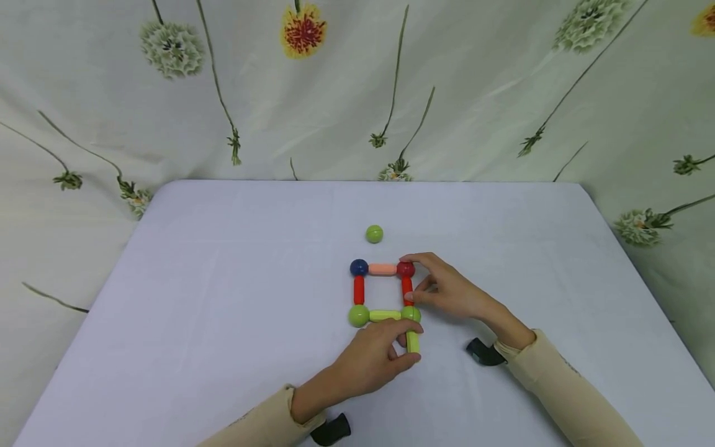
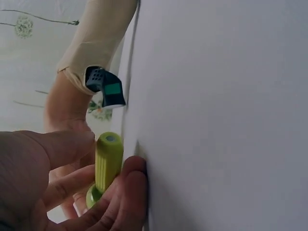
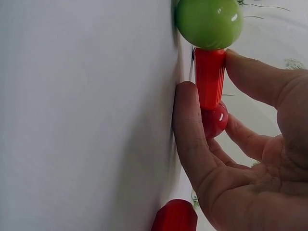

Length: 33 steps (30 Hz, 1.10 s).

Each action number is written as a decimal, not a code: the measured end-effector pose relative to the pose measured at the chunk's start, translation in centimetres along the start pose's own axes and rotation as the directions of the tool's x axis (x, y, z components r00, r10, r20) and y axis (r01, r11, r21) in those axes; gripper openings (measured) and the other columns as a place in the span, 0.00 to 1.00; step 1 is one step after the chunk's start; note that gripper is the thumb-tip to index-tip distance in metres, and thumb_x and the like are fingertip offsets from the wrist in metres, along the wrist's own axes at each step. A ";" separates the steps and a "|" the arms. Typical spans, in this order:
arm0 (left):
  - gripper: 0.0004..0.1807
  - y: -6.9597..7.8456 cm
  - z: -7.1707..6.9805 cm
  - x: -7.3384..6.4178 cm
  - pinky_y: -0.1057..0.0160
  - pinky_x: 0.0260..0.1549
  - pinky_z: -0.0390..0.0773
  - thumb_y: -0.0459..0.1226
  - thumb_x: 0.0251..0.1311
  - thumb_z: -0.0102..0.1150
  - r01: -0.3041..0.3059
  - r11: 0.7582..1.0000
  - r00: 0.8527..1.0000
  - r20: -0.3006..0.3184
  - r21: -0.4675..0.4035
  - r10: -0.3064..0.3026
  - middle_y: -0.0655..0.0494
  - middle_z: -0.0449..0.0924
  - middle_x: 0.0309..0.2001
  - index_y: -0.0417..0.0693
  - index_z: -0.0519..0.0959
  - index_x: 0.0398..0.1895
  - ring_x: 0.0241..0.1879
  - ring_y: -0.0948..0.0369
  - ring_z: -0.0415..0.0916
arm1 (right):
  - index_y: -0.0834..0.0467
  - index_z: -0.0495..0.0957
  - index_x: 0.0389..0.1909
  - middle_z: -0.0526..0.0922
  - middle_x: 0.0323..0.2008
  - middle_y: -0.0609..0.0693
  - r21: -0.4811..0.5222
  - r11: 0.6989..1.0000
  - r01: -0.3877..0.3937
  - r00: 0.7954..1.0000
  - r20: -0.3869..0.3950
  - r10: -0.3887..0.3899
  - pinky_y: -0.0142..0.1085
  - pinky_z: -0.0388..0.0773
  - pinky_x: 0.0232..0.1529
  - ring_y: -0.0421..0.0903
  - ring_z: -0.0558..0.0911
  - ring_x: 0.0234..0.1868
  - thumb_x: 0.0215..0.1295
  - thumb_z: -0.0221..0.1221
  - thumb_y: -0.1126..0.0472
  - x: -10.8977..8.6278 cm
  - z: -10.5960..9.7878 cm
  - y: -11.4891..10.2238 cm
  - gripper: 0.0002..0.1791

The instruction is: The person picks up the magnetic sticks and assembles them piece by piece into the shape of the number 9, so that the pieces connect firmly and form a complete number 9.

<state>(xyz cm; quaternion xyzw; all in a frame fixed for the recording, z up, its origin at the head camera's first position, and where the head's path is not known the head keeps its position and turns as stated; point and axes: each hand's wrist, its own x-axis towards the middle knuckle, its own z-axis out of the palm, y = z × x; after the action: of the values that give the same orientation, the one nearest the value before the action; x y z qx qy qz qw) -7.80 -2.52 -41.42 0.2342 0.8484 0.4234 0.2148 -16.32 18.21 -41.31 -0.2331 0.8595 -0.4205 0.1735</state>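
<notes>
A square of ball-and-rod building pieces lies on the table. Its corners are a blue ball, a red ball and two green balls. Red rods form both sides, with a salmon rod at the far edge and a yellow-green rod at the near one. My left hand pinches another yellow-green rod, which touches the near right green ball. My right hand grips the right red rod, one finger touching the red ball.
A loose green ball sits beyond the square. Part of another red piece shows at the bottom of the right wrist view. Dark wrist devices stick out by both sleeves. Behind the white table hangs a flowered cloth.
</notes>
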 end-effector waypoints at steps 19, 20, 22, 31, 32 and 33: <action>0.16 -1.9 -10.5 3.2 0.56 0.45 0.78 0.37 0.64 0.64 -0.090 0.995 0.934 -0.343 0.039 0.098 0.47 0.79 0.52 0.47 0.81 0.55 0.49 0.50 0.75 | 0.53 0.62 0.72 0.67 0.65 0.55 0.000 1.000 -0.007 1.000 0.011 0.007 0.36 0.81 0.48 0.42 0.83 0.40 0.63 0.68 0.60 -0.1 -0.1 0.1 0.38; 0.17 -2.2 -11.0 3.7 0.53 0.49 0.77 0.37 0.64 0.64 -0.080 0.996 0.939 -0.333 0.027 0.084 0.45 0.77 0.56 0.47 0.80 0.56 0.53 0.48 0.73 | 0.54 0.62 0.72 0.67 0.65 0.56 -0.002 1.000 -0.004 1.000 0.012 0.004 0.37 0.81 0.48 0.42 0.83 0.40 0.64 0.68 0.60 -0.1 -0.1 0.1 0.38; 0.19 -2.8 -11.8 4.8 0.48 0.55 0.74 0.37 0.65 0.63 -0.044 0.999 0.953 -0.301 -0.009 0.039 0.45 0.74 0.61 0.48 0.79 0.59 0.59 0.46 0.70 | 0.55 0.62 0.72 0.67 0.65 0.57 -0.006 1.000 0.002 1.000 0.015 -0.002 0.37 0.81 0.48 0.43 0.83 0.40 0.64 0.68 0.60 -0.1 -0.1 0.2 0.38; 0.23 -5.6 -13.4 9.4 0.46 0.65 0.67 0.34 0.67 0.60 0.077 0.982 0.980 -0.169 -0.174 -0.106 0.51 0.67 0.69 0.57 0.75 0.65 0.67 0.49 0.62 | 0.51 0.62 0.72 0.67 0.64 0.55 0.003 0.999 -0.039 0.999 0.014 0.039 0.35 0.81 0.47 0.42 0.83 0.40 0.63 0.68 0.58 0.1 -0.1 0.2 0.38; 0.24 -5.7 -13.4 9.8 0.46 0.64 0.67 0.34 0.67 0.60 0.091 0.977 0.980 -0.159 -0.194 -0.123 0.52 0.66 0.70 0.57 0.75 0.65 0.67 0.48 0.62 | 0.51 0.63 0.72 0.67 0.64 0.55 0.003 0.999 -0.036 0.999 0.014 0.036 0.36 0.81 0.47 0.42 0.83 0.40 0.64 0.68 0.58 0.1 -0.1 0.2 0.38; 0.24 -5.8 -13.4 10.1 0.46 0.64 0.68 0.33 0.67 0.60 0.105 0.972 0.979 -0.152 -0.211 -0.139 0.51 0.66 0.70 0.58 0.75 0.65 0.67 0.48 0.62 | 0.52 0.62 0.72 0.67 0.64 0.55 0.003 0.999 -0.034 0.999 0.015 0.034 0.36 0.81 0.47 0.42 0.83 0.40 0.64 0.68 0.58 0.1 -0.1 0.2 0.38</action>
<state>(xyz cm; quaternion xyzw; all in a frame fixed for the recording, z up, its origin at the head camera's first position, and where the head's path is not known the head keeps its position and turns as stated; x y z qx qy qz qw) -24.62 -8.06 -40.49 0.1224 0.8288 0.5112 0.1917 -16.52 18.30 -41.38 -0.2213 0.8613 -0.4173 0.1872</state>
